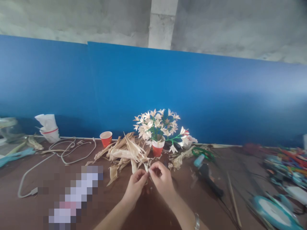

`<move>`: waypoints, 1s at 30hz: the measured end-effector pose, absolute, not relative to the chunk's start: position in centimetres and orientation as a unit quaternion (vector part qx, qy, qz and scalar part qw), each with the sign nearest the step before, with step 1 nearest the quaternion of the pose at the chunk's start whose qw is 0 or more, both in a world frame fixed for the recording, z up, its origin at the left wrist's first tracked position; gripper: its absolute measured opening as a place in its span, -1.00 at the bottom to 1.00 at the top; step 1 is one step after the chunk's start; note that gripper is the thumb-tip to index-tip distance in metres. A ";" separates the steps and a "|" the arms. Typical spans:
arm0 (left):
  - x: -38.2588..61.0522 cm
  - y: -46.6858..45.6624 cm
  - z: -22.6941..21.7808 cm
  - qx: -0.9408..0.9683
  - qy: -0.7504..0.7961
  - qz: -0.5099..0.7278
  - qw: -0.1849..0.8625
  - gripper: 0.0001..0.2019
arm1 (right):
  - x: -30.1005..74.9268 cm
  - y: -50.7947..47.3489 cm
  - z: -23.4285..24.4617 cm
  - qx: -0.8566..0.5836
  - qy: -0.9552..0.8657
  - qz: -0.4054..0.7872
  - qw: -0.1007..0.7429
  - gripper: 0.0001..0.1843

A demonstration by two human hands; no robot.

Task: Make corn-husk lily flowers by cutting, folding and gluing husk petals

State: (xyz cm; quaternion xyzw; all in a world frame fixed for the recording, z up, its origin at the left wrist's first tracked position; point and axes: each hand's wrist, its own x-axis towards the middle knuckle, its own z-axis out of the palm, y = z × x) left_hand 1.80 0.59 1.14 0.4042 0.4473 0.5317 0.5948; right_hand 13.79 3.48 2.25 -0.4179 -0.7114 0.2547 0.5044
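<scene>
My left hand (135, 185) and my right hand (161, 179) meet over the brown table (96, 204), fingers pinched together on a small pale strip of dried husk (146, 168) held between them. Just beyond lies a heap of dried corn husks (124, 152). Behind it a red and white paper cup (157, 147) holds a bunch of white husk flowers (157, 123) on green stems. More such flowers (185, 137) lie to its right.
A red paper cup (106, 138) and a white cable (59, 153) lie to the left, with stacked white cups (49, 129) by the blue wall. A black glue gun (209, 179), green scissors (203, 152), a wooden stick (233, 198) and blurred coloured supplies (285, 172) are on the right.
</scene>
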 end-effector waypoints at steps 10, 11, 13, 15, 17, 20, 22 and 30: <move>1.8 0.5 1.4 0.399 0.435 0.554 0.587 -0.68 | 13.8 3.4 2.6 -0.398 -0.672 0.337 0.526 -0.83; 1.7 0.5 1.4 0.402 0.433 0.558 0.583 -0.69 | 13.8 3.5 2.5 -0.414 -0.656 0.360 0.518 -0.82; 1.7 0.6 1.4 0.414 0.427 0.563 0.574 -0.70 | 13.8 3.9 2.5 -0.453 -0.618 0.402 0.502 -0.77; 1.7 0.6 1.3 0.433 0.419 0.564 0.565 -0.70 | 13.8 4.2 2.4 -0.479 -0.578 0.444 0.489 -0.70; 1.7 0.6 1.1 0.455 0.413 0.558 0.558 -0.71 | 13.9 4.3 2.5 -0.475 -0.546 0.506 0.469 -0.65; 1.7 0.7 0.6 0.481 0.407 0.547 0.551 -0.72 | 13.9 4.2 2.8 -0.444 -0.528 0.578 0.435 -0.67; 1.7 0.7 0.4 0.492 0.409 0.542 0.545 -0.74 | 14.0 4.0 3.0 -0.435 -0.535 0.582 0.432 -0.71; 1.6 0.8 1.1 0.495 0.464 0.556 0.480 -0.75 | 13.9 3.7 3.4 -0.436 -0.565 0.550 0.434 -0.76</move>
